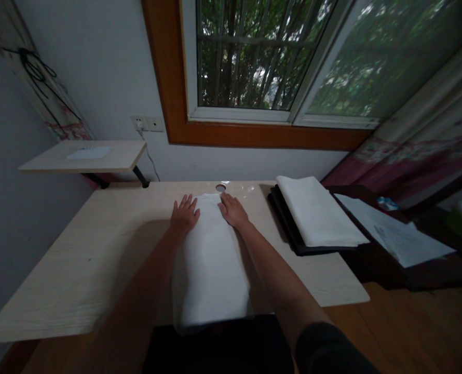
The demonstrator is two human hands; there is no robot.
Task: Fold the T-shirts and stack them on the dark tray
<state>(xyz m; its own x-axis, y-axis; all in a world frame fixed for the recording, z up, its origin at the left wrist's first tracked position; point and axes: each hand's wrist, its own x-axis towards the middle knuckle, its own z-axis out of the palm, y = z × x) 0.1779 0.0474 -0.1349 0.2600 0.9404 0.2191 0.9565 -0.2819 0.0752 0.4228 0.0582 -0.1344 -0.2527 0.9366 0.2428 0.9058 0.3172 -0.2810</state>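
Note:
A long folded white cloth point(215, 265) lies on the pale wooden desk point(79, 265), its near end at the desk's front edge. At its far left corner my left hand point(185, 212) rests flat with the fingers spread. My right hand point(233, 209) lies palm down at the far right corner, fingers stretched out. Both hands press on the cloth's edges and neither grips it. What kind of cloth piece it is cannot be made out, since it is folded lengthwise.
Right of my arm, a folded white cloth point(320, 213) sits on dark folded cloth point(285, 221). Papers point(394, 228) lie on a dark surface beyond. A small raised shelf point(118, 150) stands at the back left, near a wall socket point(147, 123). Behind the desk is a window point(254, 57).

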